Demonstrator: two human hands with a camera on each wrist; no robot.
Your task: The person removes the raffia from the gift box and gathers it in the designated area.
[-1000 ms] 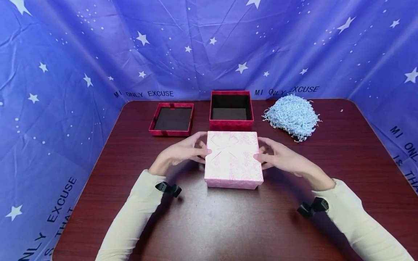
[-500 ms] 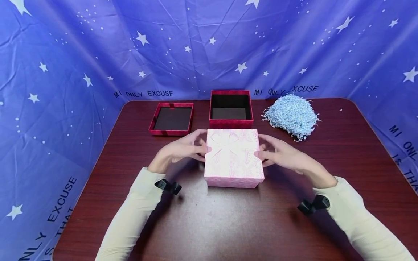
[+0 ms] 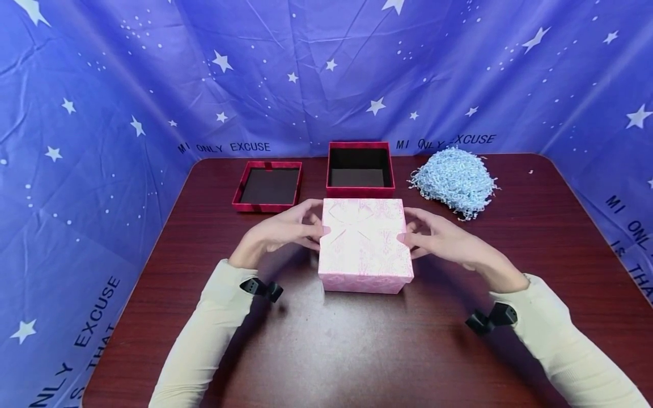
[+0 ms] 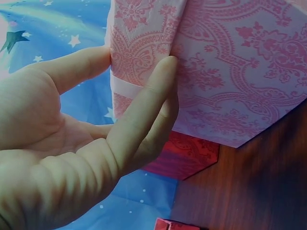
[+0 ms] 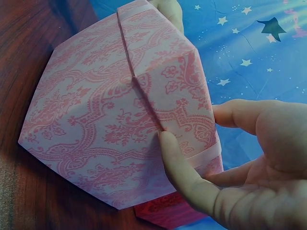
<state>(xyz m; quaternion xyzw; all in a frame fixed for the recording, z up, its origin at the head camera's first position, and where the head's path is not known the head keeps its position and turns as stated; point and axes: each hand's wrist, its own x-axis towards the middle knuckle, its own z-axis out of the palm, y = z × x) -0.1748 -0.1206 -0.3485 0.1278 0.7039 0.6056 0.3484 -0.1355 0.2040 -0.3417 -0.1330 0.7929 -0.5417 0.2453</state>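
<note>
A square pink gift box (image 3: 363, 284) with a pale damask pattern stands mid-table, its ribbon-bow lid (image 3: 364, 243) on top. My left hand (image 3: 280, 232) grips the lid's left side, thumb at the top edge and fingers under the rim. On the opposite side my right hand (image 3: 441, 238) holds it the same way. In the left wrist view, one fingertip (image 4: 167, 64) sits right at the rim line, against the box wall (image 4: 240, 72). The right wrist view shows a fingertip (image 5: 167, 139) at the lid's lower edge, with the box body (image 5: 91, 124) below. The box's inside is hidden.
Directly behind stands an open red box (image 3: 361, 191) with a dark interior. A red lid (image 3: 267, 208) lies upturned at the back left. At the back right is a heap of light blue shredded paper (image 3: 454, 181). A starry blue curtain (image 3: 306, 45) surrounds the table (image 3: 326, 357).
Both hands have risen slightly with the lid, and more of the pink front wall shows. The red box, red lid and shredded paper have stayed put.
</note>
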